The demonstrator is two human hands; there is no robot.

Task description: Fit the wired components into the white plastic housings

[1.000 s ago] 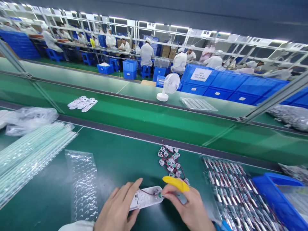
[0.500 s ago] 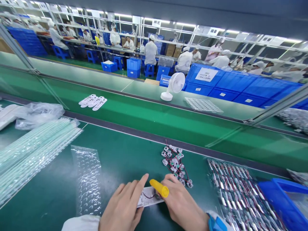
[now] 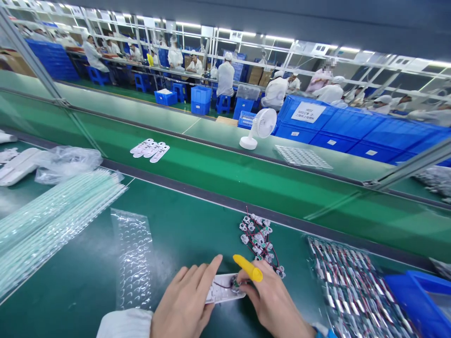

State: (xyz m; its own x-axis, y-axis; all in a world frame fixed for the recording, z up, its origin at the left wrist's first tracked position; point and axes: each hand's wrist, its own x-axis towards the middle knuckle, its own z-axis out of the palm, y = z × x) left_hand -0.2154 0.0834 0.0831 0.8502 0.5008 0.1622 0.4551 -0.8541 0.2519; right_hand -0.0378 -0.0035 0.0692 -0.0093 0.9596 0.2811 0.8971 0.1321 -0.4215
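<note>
My left hand (image 3: 192,295) grips the left part of a long white plastic housing (image 3: 220,295), thumb below and fingers over its top edge. Inside the housing lie a dark red wire and a small round part (image 3: 235,283) near the right end. My right hand (image 3: 266,295) is closed around a yellow tapered tool (image 3: 248,267) that sticks up between thumb and fingers. Its fingertips touch the small part in the housing; the tool's other end is not visible. Just beyond the right hand lies a pile of small white parts with dark red wires (image 3: 259,239).
To the left are a clear blister sheet (image 3: 134,258), bagged pale green strips (image 3: 66,202) and a crumpled plastic bag (image 3: 70,162). At right lie rows of wired parts (image 3: 355,277) and a blue bin (image 3: 419,295). White plates (image 3: 150,150) and a fan (image 3: 262,124) stand farther back.
The yellow tool has swung a little up and right with my right hand, exposing more of the small part. My left hand keeps its hold. The whole view has shifted slightly.
</note>
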